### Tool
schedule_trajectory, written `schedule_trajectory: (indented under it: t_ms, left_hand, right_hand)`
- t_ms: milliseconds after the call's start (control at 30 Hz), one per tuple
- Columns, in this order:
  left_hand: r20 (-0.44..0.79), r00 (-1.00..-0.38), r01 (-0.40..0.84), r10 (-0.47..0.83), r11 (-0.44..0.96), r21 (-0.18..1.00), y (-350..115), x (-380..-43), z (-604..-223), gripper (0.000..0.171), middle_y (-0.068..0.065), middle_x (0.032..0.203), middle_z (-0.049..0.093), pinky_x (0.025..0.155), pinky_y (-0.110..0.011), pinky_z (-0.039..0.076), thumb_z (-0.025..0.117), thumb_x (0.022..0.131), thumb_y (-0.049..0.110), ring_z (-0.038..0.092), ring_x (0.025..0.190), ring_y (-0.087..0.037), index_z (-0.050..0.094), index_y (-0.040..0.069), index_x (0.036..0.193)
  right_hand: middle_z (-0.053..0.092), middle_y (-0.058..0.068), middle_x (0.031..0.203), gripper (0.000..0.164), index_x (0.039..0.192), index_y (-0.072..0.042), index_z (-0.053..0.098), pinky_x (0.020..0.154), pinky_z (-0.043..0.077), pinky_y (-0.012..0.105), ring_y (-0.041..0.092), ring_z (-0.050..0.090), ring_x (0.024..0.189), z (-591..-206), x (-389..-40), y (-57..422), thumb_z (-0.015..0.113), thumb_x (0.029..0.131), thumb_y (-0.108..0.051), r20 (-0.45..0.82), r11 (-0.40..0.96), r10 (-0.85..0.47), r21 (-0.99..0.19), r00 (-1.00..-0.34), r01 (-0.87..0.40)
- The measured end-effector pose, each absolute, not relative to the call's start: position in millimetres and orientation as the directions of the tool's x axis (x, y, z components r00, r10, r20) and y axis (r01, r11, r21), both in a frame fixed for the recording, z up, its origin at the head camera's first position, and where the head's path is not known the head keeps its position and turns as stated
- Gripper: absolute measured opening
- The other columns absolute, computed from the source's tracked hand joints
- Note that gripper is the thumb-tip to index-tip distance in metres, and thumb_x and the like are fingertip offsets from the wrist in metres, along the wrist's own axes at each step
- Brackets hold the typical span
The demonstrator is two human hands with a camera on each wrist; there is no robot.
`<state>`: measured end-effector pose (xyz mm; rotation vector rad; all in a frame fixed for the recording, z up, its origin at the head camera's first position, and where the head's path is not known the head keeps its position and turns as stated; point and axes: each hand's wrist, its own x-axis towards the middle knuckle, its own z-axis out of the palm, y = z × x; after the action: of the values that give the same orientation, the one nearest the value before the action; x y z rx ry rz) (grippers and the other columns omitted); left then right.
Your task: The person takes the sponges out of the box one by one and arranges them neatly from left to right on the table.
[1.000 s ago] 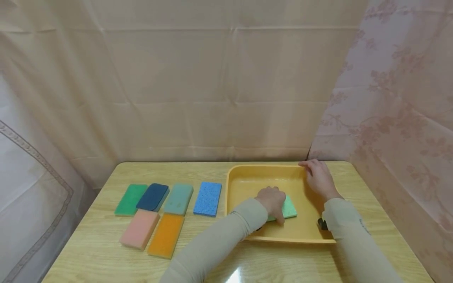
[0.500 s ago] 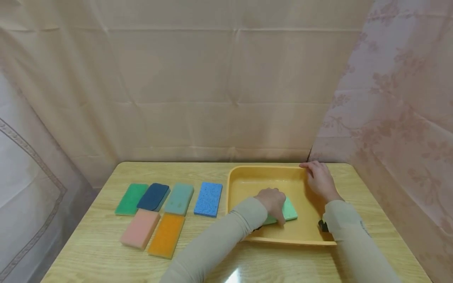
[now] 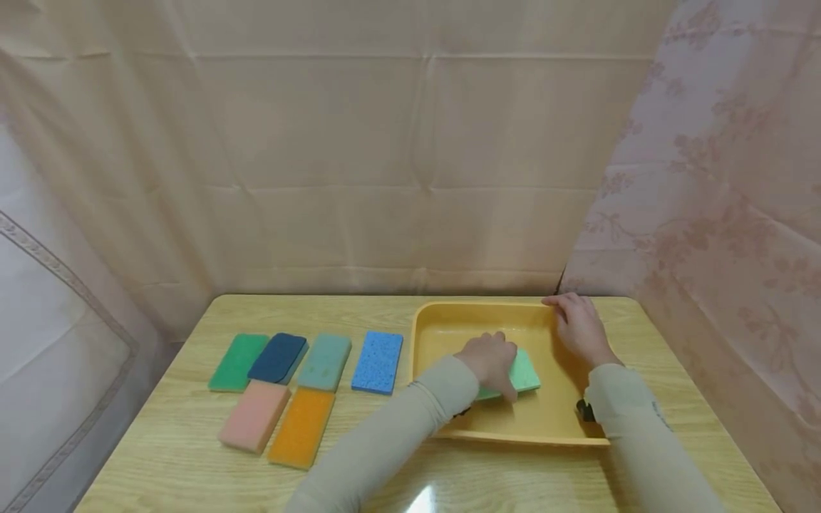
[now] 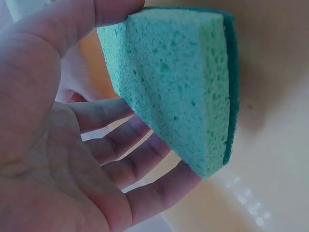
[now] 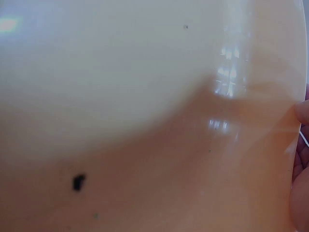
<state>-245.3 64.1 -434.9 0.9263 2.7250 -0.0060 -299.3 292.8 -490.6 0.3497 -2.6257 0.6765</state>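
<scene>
My left hand (image 3: 490,362) grips a light green sponge (image 3: 524,370) by its edges, over the floor of the yellow tray (image 3: 551,427). In the left wrist view the thumb lies on one edge of the sponge (image 4: 166,72) and the fingertips (image 4: 186,179) on the opposite edge; its pored face bends between them. A thin dark green scouring layer (image 4: 232,87) backs it. At the tray's far right corner my right hand (image 3: 580,328) holds the rim. Part of that hand (image 5: 300,193) shows outside the tray wall (image 5: 270,145) in the right wrist view.
Left of the tray lies a speckled blue sponge (image 3: 377,362). Farther left are a pale teal sponge (image 3: 324,362), a navy one (image 3: 277,358) and a green one (image 3: 239,362). Pink (image 3: 254,415) and orange (image 3: 301,427) sponges lie nearer. A beige curtain (image 3: 385,142) hangs behind the table (image 3: 173,442).
My left hand has shifted slightly up and back with the green sponge in its grip. The right hand stays at the tray's far right corner.
</scene>
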Motion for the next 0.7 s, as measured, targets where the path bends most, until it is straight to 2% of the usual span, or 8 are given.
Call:
schedule_trajectory:
  t_ms: [100, 267, 367, 567, 700]
  left_hand:
    - [-0.219, -0.76, 0.612, 0.612, 0.787, 0.079, 60.5, -245.3, -430.1, 0.063, 0.002, 0.119, 0.056, 0.08, -0.029, 0.049, 0.082, 0.079, 0.053, 0.053, 0.102, -0.015, 0.063, 0.019, 0.128]
    - [-0.185, -0.765, 0.61, 0.616, 0.786, 0.096, 53.6, -243.7, -421.2, 0.069, -0.001, 0.133, 0.055, 0.088, -0.031, 0.05, 0.08, 0.081, 0.052, 0.054, 0.114, -0.017, 0.059, 0.017, 0.136]
    - [-0.17, -0.769, 0.607, 0.616, 0.787, 0.107, 50.0, -243.5, -415.4, 0.072, -0.001, 0.133, 0.054, 0.087, -0.03, 0.05, 0.08, 0.081, 0.051, 0.054, 0.113, -0.017, 0.057, 0.015, 0.14]
    - [-0.11, -0.777, 0.607, 0.619, 0.784, 0.125, 40.6, -247.7, -400.3, 0.074, -0.002, 0.126, 0.054, 0.074, -0.027, 0.049, 0.08, 0.08, 0.051, 0.052, 0.102, -0.015, 0.057, 0.013, 0.139]
    - [-0.057, -0.78, 0.613, 0.623, 0.779, 0.132, 31.4, -249.7, -388.5, 0.074, -0.006, 0.13, 0.054, 0.074, -0.027, 0.049, 0.079, 0.08, 0.052, 0.051, 0.103, -0.017, 0.056, 0.011, 0.138]
  right_hand:
    - [0.063, 0.027, 0.11, 0.025, 0.113, 0.005, 0.07, 0.098, 0.037, 0.061, 0.046, 0.05, 0.106, -490.1, -298.8, 292.4, 0.052, 0.096, 0.01, 0.439, 0.85, -0.138, -0.407, -0.888, -0.333]
    - [0.062, 0.027, 0.111, 0.024, 0.113, 0.005, 0.069, 0.098, 0.037, 0.061, 0.046, 0.05, 0.106, -489.0, -298.4, 292.0, 0.053, 0.096, 0.01, 0.43, 0.852, -0.129, -0.412, -0.893, -0.322]
    - [0.063, 0.027, 0.11, 0.024, 0.112, 0.005, 0.07, 0.098, 0.037, 0.061, 0.046, 0.05, 0.106, -488.9, -298.3, 291.9, 0.053, 0.096, 0.01, 0.436, 0.854, -0.131, -0.407, -0.89, -0.325]
    - [0.063, 0.026, 0.11, 0.024, 0.111, 0.005, 0.07, 0.098, 0.037, 0.06, 0.047, 0.051, 0.106, -489.5, -298.5, 291.3, 0.055, 0.094, 0.012, 0.442, 0.858, -0.134, -0.396, -0.887, -0.327]
    - [0.064, 0.026, 0.111, 0.024, 0.111, 0.004, 0.07, 0.099, 0.037, 0.061, 0.047, 0.051, 0.108, -490.7, -300.2, 293.0, 0.055, 0.094, 0.012, 0.435, 0.861, -0.133, -0.395, -0.891, -0.321]
